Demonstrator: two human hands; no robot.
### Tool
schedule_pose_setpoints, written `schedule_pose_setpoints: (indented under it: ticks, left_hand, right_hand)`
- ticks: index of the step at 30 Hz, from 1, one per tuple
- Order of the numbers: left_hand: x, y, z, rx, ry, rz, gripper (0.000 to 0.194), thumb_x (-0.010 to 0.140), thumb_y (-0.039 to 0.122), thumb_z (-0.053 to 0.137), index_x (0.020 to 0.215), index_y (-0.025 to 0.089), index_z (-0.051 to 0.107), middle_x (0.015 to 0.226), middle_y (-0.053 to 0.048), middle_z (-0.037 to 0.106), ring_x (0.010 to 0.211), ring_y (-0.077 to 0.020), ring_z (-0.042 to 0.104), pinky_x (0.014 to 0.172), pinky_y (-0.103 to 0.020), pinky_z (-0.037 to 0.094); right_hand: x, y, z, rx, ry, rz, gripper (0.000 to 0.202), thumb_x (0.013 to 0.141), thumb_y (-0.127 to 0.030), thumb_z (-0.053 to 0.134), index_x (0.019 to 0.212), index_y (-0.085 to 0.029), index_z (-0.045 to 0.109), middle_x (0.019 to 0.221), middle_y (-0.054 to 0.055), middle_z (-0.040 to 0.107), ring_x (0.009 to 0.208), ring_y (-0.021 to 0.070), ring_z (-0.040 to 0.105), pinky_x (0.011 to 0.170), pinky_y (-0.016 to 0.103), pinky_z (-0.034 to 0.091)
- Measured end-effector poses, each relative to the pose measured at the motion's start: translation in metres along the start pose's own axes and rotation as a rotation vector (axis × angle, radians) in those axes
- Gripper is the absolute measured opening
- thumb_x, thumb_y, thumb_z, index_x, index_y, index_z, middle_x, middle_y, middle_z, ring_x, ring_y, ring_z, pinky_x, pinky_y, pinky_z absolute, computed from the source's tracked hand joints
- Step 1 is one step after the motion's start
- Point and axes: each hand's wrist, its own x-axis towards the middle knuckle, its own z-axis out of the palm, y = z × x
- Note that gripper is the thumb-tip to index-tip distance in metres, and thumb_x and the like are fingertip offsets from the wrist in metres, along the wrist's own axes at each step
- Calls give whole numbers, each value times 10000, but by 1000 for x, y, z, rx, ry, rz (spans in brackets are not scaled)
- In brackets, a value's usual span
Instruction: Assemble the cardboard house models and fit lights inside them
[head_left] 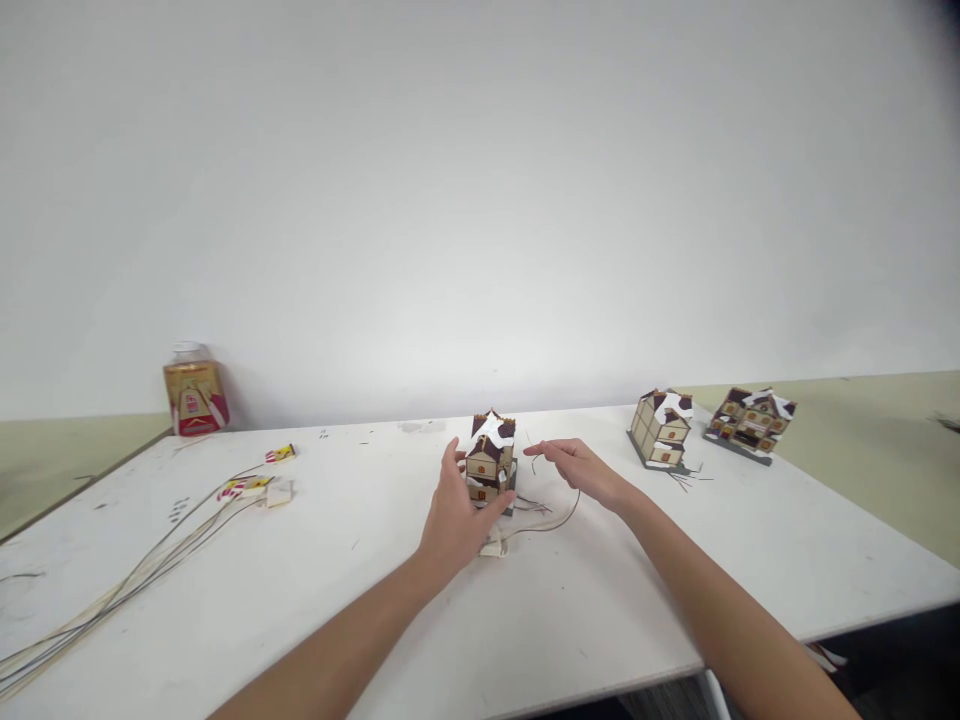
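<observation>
A small model house (491,455) with a dark roof and white snow patches stands upright in the middle of the white table. My left hand (457,510) is wrapped around its left side and front, thumb near the lower right corner. To the right of the house, my right hand (576,466) is closed in a pinch on a thin wire (559,522). The wire loops below the fingers and runs back to a pale block (493,546) in front of the house. Several fine leads (532,506) stick out from the house's right base.
Two more model houses, one upright (661,430) and one wider (752,422), stand at the right. At the left lie long cables (127,590), a white connector (278,493) and yellow-red pieces (281,454). A gold-red bottle (195,395) stands by the wall (480,200).
</observation>
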Motion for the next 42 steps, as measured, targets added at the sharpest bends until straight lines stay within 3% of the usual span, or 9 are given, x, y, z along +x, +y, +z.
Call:
schedule_pose_setpoints:
  ticks: [3,6,10,16,22,30,36,42]
  left_hand:
    - [1,-1,0,-16,-4,-31,942,714,455,700,1443,241,142,1293,-137,483,1138,-284,528,909,-397,449]
    - [3,-1,-1,-62,-21,-27,868,755,431,662,1437,245,157,1260,-129,524,1049,-253,584,875,-371,467]
    - [3,4,-2,-105,-24,-33,815,779,445,644,1415,260,170,1253,-113,552,1020,-230,598,854,-354,482]
    - [-1,9,1,-305,-33,-139,647,832,471,587,1348,276,248,1227,-98,587,936,-197,646,810,-342,524]
    - [1,6,5,-385,12,-177,649,818,478,619,1330,256,287,1232,-118,593,975,-206,651,857,-360,525]
    - [3,1,7,-391,42,-172,652,813,495,622,1326,239,312,1221,-132,597,981,-207,653,875,-380,523]
    - [0,2,6,-384,25,-157,676,809,499,621,1340,246,289,1223,-126,598,952,-208,660,835,-370,536]
    - [-1,6,6,-358,20,-160,662,818,487,615,1336,254,275,1220,-114,599,947,-200,660,838,-363,535]
  right_hand:
    - [4,6,6,-66,106,-146,391,849,-522,484,863,-198,701,779,25,602,694,144,478,629,268,357]
    - [8,13,10,-94,174,-200,321,845,-486,516,772,-197,636,690,-5,556,609,122,415,577,257,333]
    - [9,18,14,-73,293,-290,276,856,-444,530,766,-192,598,694,-5,547,579,108,386,556,253,337]
    - [8,19,20,-221,518,-573,212,902,-342,506,797,-194,615,656,-5,491,588,113,421,556,250,351]
    - [5,20,16,-414,418,-733,172,916,-274,480,858,-198,623,701,18,543,631,118,489,559,239,373]
    - [-2,12,10,-550,218,-677,180,910,-266,455,915,-207,625,819,52,629,709,133,573,623,251,414]
    - [2,17,10,-592,269,-636,158,884,-219,466,915,-196,619,786,40,611,681,129,549,599,242,397]
    - [0,14,8,-553,268,-688,146,883,-204,462,904,-196,606,788,42,606,691,131,550,601,241,405]
